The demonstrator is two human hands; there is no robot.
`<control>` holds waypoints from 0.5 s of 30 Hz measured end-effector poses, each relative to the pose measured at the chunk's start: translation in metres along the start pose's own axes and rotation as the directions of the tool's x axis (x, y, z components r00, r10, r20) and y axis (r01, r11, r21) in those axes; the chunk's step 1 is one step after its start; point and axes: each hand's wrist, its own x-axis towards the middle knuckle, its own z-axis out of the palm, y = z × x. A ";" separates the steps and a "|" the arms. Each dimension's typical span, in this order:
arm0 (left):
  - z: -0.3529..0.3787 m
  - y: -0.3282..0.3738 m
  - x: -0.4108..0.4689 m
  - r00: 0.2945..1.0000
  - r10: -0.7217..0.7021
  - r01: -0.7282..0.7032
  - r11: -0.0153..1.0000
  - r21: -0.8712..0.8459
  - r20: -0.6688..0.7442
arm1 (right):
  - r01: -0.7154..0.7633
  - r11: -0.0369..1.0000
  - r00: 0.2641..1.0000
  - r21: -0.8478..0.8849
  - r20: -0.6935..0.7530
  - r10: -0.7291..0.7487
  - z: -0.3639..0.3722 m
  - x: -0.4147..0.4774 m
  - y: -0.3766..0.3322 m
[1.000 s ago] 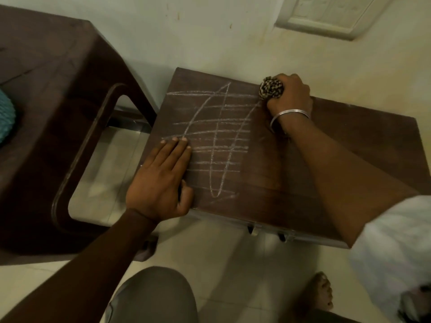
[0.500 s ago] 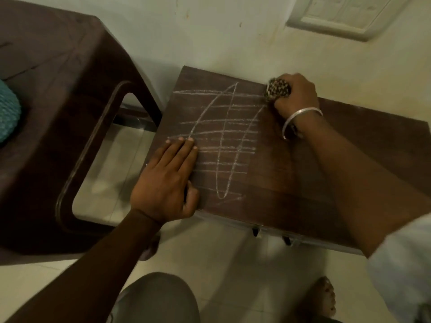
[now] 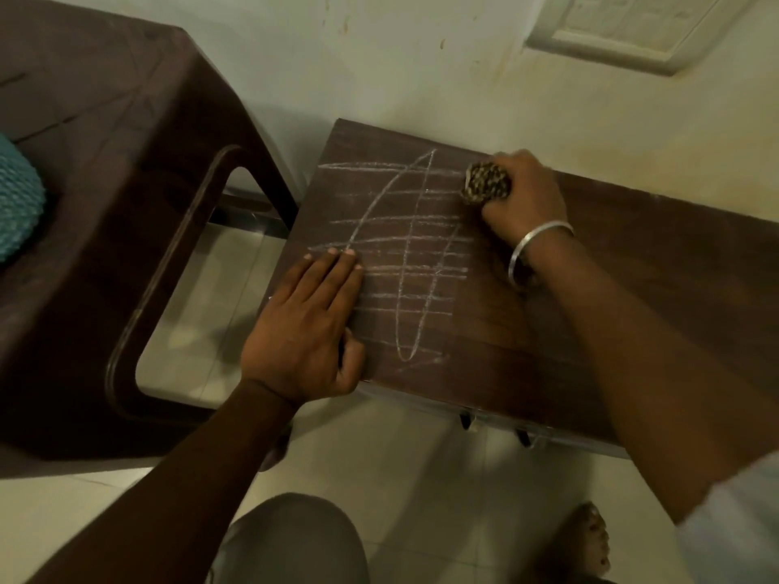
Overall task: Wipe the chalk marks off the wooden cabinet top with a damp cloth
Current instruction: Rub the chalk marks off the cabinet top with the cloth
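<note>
White chalk marks [image 3: 404,259], several horizontal strokes crossed by long loops, cover the left half of the dark wooden cabinet top [image 3: 657,297]. My right hand [image 3: 525,196] is shut on a balled, speckled brown cloth [image 3: 487,185] and presses it on the top at the far right end of the marks, near the back edge. A silver bangle sits on that wrist. My left hand [image 3: 307,326] lies flat, fingers together, on the cabinet's front-left corner, its fingertips touching the chalk lines.
A dark brown plastic stool or table [image 3: 105,204] stands close on the left, with a teal knitted item [image 3: 17,196] on it. The wall [image 3: 421,56] runs right behind the cabinet. Below are the tiled floor, my knee [image 3: 295,541] and a bare foot [image 3: 590,541].
The view has shifted slightly. My right hand with the cloth has stayed at the far right end of the marks. The left hand stays planted, and the chalk lines look unchanged.
</note>
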 end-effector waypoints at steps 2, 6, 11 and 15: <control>0.000 0.000 0.001 1.000 -0.006 0.006 1.000 0.002 0.009 | -0.052 0.998 0.998 -0.021 -0.020 0.052 -0.003 0.028 -0.004; -0.001 0.001 0.001 1.000 0.003 -0.003 1.000 -0.001 0.000 | -0.088 0.996 0.996 -0.024 -0.018 0.087 0.000 0.036 -0.013; -0.001 0.001 0.000 1.000 0.002 -0.002 1.000 -0.014 -0.011 | 0.001 1.000 1.000 0.024 -0.004 0.000 0.003 -0.033 -0.018; -0.002 0.001 0.001 1.000 -0.006 0.006 1.000 -0.001 0.002 | 0.013 1.000 1.000 -0.002 -0.016 -0.013 0.005 -0.038 -0.018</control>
